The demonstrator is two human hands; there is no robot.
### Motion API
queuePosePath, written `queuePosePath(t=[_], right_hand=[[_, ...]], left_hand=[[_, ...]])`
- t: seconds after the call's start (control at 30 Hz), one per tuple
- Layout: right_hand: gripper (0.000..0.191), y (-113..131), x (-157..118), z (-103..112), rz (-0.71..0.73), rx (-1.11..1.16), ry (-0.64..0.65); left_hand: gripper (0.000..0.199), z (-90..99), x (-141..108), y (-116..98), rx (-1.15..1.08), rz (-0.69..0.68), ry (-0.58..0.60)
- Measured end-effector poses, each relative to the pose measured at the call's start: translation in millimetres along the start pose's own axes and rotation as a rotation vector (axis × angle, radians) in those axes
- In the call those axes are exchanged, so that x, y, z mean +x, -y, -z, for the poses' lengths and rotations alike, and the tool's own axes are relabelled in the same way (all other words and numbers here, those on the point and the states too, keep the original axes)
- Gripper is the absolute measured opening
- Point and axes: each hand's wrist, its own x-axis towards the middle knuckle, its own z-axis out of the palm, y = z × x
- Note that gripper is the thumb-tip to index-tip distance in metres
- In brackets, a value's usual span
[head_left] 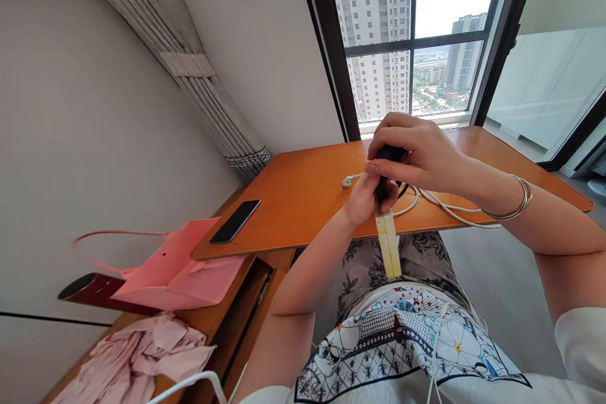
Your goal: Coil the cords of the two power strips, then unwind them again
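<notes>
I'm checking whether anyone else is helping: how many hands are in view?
2: the left hand, lower in the view, and the right hand, above it and to the right, both gripping a black object. No other hands show.

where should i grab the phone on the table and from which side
Probably mid-length by its two long edges, coming from above, thumb on the right edge: the phone lies flat on the orange-brown table, long and thin, with open space above it. The left hand is nearer, but it holds the black object.
</notes>
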Motion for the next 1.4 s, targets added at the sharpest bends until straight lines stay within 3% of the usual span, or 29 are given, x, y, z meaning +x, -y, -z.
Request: queuePosePath(t=[0.13,0.27,0.43,0.57,0.7,0.87,1.03,1.23,1.3,1.4], right_hand=[[0.034,-29,-6,-10,-0.052,-0.006,-0.171],[0.037,-52,-46,-38,-0.161,-0.061,-0.408],[0.038,-64,-115,-97,0.092,-0.322,-0.353],[0.037,-68,-139,-128,0.201,-0.335,-0.254],[0.038,-62,-131,-131,0.306,-0.185,-0.229],[0.036,-41,-108,-110,0.333,0.078,-0.215],[0.04,-26,-91,-90,0.125,0.335,-0.22],[0.077,-18,-68,-81,-0.412,0.533,-0.484],[0.085,-21,-60,-78,-0.567,0.697,-0.444],[0.079,-32,-53,-70,-0.647,0.932,-0.286]], left_hand=[[0.064,-10.8,-4,-20,-0.079,-0.024,-0.007],[0.064,-19.6,-6,-42,-0.279,-0.035,-0.134],[0.057,-16.3,2,-53,-0.5,-0.151,-0.313],[0.055,-14.5,8,-50,-0.574,-0.223,-0.405],[0.055,-15.6,13,-42,-0.505,-0.244,-0.479],[0.059,-8.5,18,-35,-0.353,-0.198,-0.447],[0.062,-4.3,16,-27,-0.271,-0.117,-0.367],[0.062,-2.4,13,-19,-0.222,-0.042,-0.277],[0.063,1.1,13,-19,-0.198,-0.016,-0.27],[0.065,9.0,14,-17,-0.166,0.029,-0.261]])
